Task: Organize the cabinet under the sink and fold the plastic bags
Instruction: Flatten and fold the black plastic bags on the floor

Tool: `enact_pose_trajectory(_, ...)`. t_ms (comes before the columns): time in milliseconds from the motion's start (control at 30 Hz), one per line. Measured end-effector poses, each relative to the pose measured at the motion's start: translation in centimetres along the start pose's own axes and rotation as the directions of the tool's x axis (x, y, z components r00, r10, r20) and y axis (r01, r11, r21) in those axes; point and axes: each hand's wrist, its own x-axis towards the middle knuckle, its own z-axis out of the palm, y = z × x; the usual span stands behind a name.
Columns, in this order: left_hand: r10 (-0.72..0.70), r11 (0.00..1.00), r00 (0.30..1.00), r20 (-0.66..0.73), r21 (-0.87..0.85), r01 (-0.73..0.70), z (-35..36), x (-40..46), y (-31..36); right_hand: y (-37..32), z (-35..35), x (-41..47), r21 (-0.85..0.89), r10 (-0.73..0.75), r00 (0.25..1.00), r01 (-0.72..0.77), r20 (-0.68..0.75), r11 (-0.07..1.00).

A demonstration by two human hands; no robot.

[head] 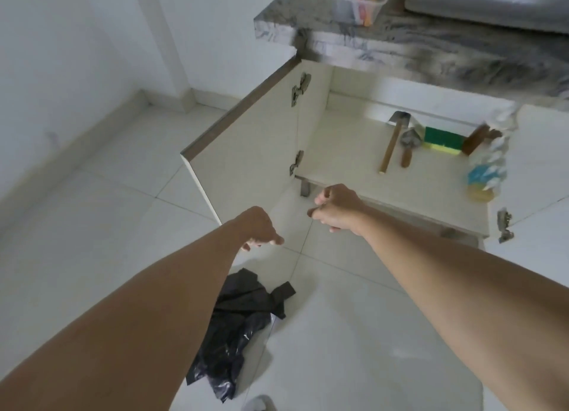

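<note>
Fingers on both my hands hang loosely curled and hold nothing: my left hand [260,227] and my right hand [337,208] hover over the floor [92,225] before the open cabinet [338,151]. Below my left forearm a black plastic bag [237,327] lies crumpled on the tiles, glossy and creased, its handle strips sticking out. Its door [243,139] swung wide, the cabinet shelf carries a hammer [389,145], a trowel [409,145], a green and yellow sponge [441,139] and a blurred bottle [488,170].
</note>
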Motion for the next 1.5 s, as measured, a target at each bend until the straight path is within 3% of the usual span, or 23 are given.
enact_pose_trajectory(133, -0.061, 0.998, 0.998, 0.025, 0.019, 0.06, 5.4, 5.2, -6.5, 4.9, 7.5, 3.3, -0.024, -0.006, 0.997, 0.008, 0.071, 1.0)
enact_pose_trajectory(400, -0.126, 0.954, 0.992, -0.026, 0.272, 0.128, 16.0, 16.3, -20.4, 14.6, 23.3, 10.6, -0.103, -0.039, 0.988, 0.055, 0.15, 0.993)
enact_pose_trajectory(567, -0.089, 0.898, 0.986, -0.143, 0.416, 0.141, 20.5, 22.3, -27.5, 19.9, 31.6, 15.3, -0.159, -0.127, 0.976, 0.156, 0.176, 0.975)
enact_pose_trajectory(833, 0.05, 0.843, 0.949, -0.312, 0.523, 0.128, 25.5, 28.8, -34.1, 26.4, 42.6, 20.2, -0.306, -0.353, 0.886, 0.44, 0.301, 0.844)
enact_pose_trajectory(1000, 0.134, 0.838, 0.92, -0.368, 0.538, 0.093, 26.1, 30.2, -34.4, 28.1, 46.0, 20.8, -0.349, -0.474, 0.849, 0.528, 0.233, 0.774)
enact_pose_trajectory(1267, 0.239, 0.92, 0.849, -0.471, 0.39, -0.043, 24.9, 30.1, -33.0, 26.8, 46.3, 21.5, -0.358, -0.627, 0.774, 0.563, -0.089, 0.745)
enact_pose_trajectory(1500, 0.133, 0.852, 0.842, -0.522, 0.495, 0.172, 23.9, 28.1, -35.6, 24.1, 41.4, 22.3, -0.225, -0.588, 0.798, 0.553, -0.135, 0.802)
